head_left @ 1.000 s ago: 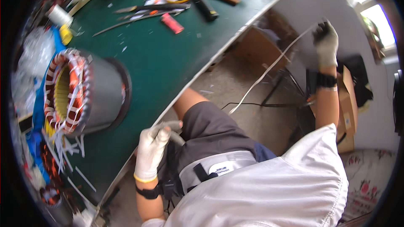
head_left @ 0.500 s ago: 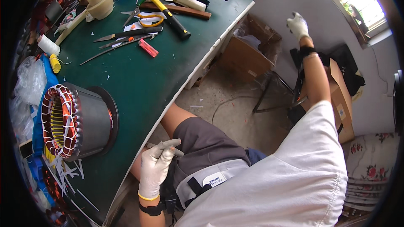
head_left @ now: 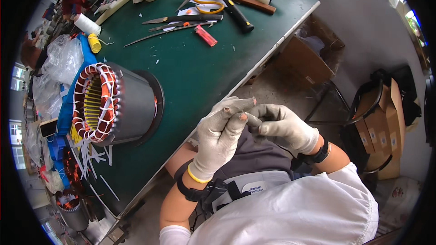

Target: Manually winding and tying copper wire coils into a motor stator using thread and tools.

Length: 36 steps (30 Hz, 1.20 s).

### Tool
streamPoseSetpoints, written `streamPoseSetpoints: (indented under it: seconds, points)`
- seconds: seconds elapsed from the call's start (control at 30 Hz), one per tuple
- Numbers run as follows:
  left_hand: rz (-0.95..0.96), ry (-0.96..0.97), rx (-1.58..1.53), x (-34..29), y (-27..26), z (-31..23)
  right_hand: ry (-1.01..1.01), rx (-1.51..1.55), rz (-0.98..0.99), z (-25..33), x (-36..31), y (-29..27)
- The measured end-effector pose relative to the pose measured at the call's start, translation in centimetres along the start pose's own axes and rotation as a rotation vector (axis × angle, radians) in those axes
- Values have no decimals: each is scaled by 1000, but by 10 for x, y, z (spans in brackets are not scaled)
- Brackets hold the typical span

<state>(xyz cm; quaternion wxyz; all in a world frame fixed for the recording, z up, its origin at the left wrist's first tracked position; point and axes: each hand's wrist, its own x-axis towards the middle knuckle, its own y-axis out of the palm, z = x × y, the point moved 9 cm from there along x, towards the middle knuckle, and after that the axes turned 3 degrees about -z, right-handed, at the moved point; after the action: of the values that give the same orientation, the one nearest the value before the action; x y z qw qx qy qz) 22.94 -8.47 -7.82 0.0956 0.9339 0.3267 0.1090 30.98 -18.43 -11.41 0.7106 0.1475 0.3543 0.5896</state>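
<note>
In front of my body, just off the table's edge, both gloved hands come together with their fingertips meeting. My left hand (head_left: 219, 138) has its thumb and fingers drawn close in a pinch, and bare fingertips poke through the worn glove. My right hand (head_left: 287, 128) is curled closed against the left fingertips. Whatever lies between them is too small or hidden to make out. To the left on the green table (head_left: 181, 70), a motor stator (head_left: 138, 106) lies on its side, its copper winding (head_left: 109, 95) laced with white cord and yellow strips lining the slots.
Scissors (head_left: 209, 7), a yellow-and-black hammer (head_left: 234, 11), a knife (head_left: 181, 18) and a red lighter (head_left: 205, 36) lie toward the far side. White strips (head_left: 88, 156) are scattered beside the stator. Cardboard boxes (head_left: 381, 122) stand at right. Other people work at the far left.
My right hand has come in from its outstretched place at the far right to meet the left. My left hand has risen. The view has shifted, so the table appears farther right.
</note>
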Motion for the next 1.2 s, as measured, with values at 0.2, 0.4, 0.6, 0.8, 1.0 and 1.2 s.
streamPoseSetpoints:
  seconds: [0.2,0.4,0.6,0.8,1.0,1.2]
  points:
    - [22,56,64,-9,-4,5,-9,13,-149,-20,9,-8]
    - [17,408,1484,15,-10,-9,-400,-375,-566,19,-11,-48]
    - [-80,407,1561,28,-49,-22,-603,-901,-886,44,-41,-53]
    - [-252,480,1203,40,-58,-59,-1048,-1584,-1087,73,14,-23]
    - [-323,352,1106,41,-69,-52,-983,-1514,-907,59,48,-16]
    - [60,244,1106,19,-36,-74,-995,-1233,-789,59,-5,9]
